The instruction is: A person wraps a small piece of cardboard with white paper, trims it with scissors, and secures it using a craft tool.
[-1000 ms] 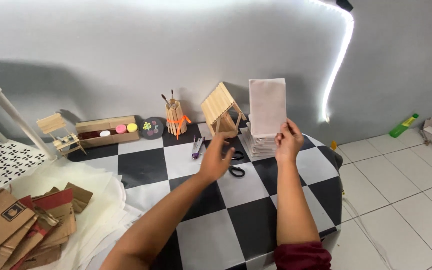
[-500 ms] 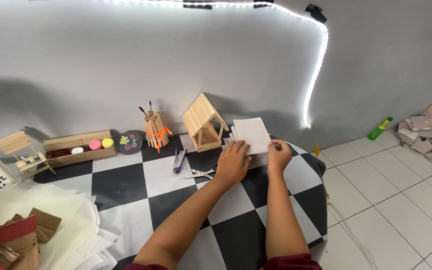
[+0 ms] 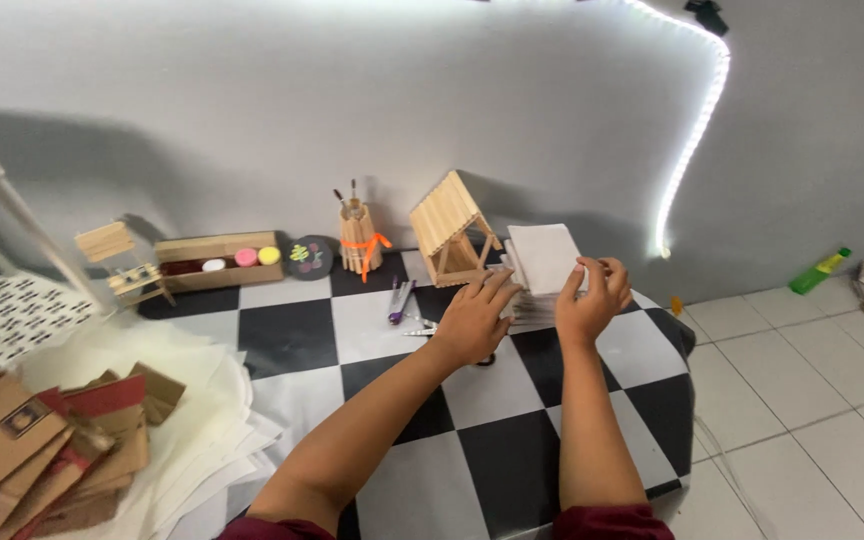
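Both hands on the white paper stack (image 3: 544,262) at the checkered surface's (image 3: 512,440) far edge, right hand (image 3: 589,300) pinching the top sheet, left hand (image 3: 475,318) resting flat beside it, stick house (image 3: 449,232) just behind

table layout

the stick house (image 3: 449,228) stands behind the left hand (image 3: 474,322), with the paper stack (image 3: 542,272) to its right under the right hand (image 3: 589,303). the brush holder (image 3: 358,240) stands left of the house, and the scissors (image 3: 401,301) lie before it.

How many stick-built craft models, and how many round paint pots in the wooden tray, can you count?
Stick-built craft models: 3 – small wooden stick house, stick brush holder with orange ribbon, miniature stick chair
Round paint pots: 3
Total: 6
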